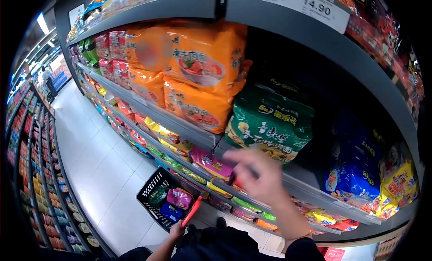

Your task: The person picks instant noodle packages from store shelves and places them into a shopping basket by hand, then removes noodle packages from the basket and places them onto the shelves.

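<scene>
My left hand [177, 231] is closed round the red handle [192, 211] of a black shopping basket [145, 194]. Inside the basket lie a dark green pack [158, 196], a purple pack [180, 198] and a blue pack [171, 212]. Somewhat blurred, my right hand [258, 176] is raised in front of the shelf edge with its fingers apart, and nothing shows in it. Just beyond it on the shelf stands a green multipack of instant noodles [270, 121]; I cannot tell whether the fingers touch it.
Orange noodle multipacks [198, 101] are stacked left of the green one; blue packs [353, 171] and yellow packs [399, 182] stand to the right. A price label [310, 9] hangs above. Another shelf rack [38, 171] lines the tiled aisle [96, 157], with a person [47, 80] far back.
</scene>
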`<state>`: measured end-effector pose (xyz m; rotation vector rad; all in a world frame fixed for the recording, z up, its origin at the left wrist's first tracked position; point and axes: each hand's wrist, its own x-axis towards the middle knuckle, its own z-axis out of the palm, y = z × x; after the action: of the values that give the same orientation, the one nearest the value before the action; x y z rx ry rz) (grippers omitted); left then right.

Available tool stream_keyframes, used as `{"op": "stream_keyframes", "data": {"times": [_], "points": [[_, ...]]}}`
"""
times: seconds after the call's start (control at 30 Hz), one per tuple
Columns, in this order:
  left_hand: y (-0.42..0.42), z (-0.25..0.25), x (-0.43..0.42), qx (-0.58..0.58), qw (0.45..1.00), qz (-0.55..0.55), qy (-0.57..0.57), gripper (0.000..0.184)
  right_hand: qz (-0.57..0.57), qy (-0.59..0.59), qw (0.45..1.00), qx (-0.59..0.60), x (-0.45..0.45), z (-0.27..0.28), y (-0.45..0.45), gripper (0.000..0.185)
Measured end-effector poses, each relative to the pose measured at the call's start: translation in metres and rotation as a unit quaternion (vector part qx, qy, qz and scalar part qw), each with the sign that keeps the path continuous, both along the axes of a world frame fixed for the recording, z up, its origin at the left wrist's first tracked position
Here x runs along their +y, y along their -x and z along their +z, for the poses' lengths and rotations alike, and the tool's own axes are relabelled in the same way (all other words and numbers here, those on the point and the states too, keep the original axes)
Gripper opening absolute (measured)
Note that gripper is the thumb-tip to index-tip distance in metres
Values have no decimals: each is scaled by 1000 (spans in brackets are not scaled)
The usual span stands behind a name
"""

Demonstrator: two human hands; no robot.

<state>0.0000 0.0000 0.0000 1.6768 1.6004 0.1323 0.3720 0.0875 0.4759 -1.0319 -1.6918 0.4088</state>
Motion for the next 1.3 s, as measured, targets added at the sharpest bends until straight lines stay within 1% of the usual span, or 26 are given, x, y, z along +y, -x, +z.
{"op": "stream_keyframes", "data": {"times": [0.03,0.07,0.1,0.17,0.2,0.23,0.3,0.37,0.4,0.5,0.53,0.57,0.6,0.63,0.67,0.7,0.77,0.83,0.9,0.97,1.0,1.03,1.1,1.17,1.2,1.3], "points": [[6,1,5,5,1000,-5,-6,28,6,-3,1000,8,2,0,4,25],[12,3,7,11,1000,-10,-11,27,-12,-29,997,74,12,15,-1,27],[-40,-11,-18,-40,999,-14,18,26,-31,-36,996,79,14,47,5,28],[-19,15,-6,-19,999,-27,37,25,-82,-93,986,110,40,75,21,37],[-8,26,-2,-15,999,-38,20,26,-170,-130,977,22,58,83,23,47],[-6,15,-1,-24,998,-44,31,29,-254,-160,951,-77,75,92,22,58],[-4,19,0,-48,996,-69,11,32,-227,-128,961,-96,99,111,31,79],[-4,38,2,-53,995,-77,38,28,-180,-58,980,-68,137,111,31,86],[0,27,3,-62,993,-85,51,31,-137,-65,986,-65,163,99,27,85],[11,3,8,-145,982,-107,53,38,-254,-31,964,-69,172,89,38,81],[10,-4,11,-153,978,-122,70,43,-273,-32,959,-70,173,90,37,79],[14,-36,15,-163,973,-144,72,57,-291,-29,954,-70,172,89,33,78],[15,-35,14,-133,978,-155,42,65,-308,-26,948,-69,173,86,26,76],[14,-27,19,-103,981,-165,13,73,-295,-71,952,-47,186,77,12,72],[10,4,17,-117,983,-140,12,84,-286,-72,955,-19,176,77,15,67],[8,15,20,-118,983,-135,-29,85,-276,-78,958,9,163,83,21,62],[0,46,30,-167,971,-123,-119,84,-148,-106,976,121,140,84,33,49],[-8,110,46,-200,966,-119,-110,76,-101,-73,979,159,110,86,46,41],[-16,138,59,-392,918,-46,-28,67,-87,-53,979,178,76,87,69,39],[-14,190,77,-499,866,-33,23,66,-64,-15,980,189,47,73,86,37],[-13,207,84,-608,790,-12,76,69,-65,-7,983,174,36,58,94,37],[-10,219,86,-706,697,14,125,73,-66,4,985,159,22,42,103,38],[1,244,90,-756,615,67,216,81,-69,84,988,110,-5,11,128,39],[18,256,82,-770,569,129,258,85,-43,140,988,58,-20,-24,149,39],[23,241,82,-800,486,177,302,79,-25,171,985,25,-18,-51,153,43],[34,212,65,-780,509,202,302,68,26,251,964,-82,-25,-114,176,57]]}}
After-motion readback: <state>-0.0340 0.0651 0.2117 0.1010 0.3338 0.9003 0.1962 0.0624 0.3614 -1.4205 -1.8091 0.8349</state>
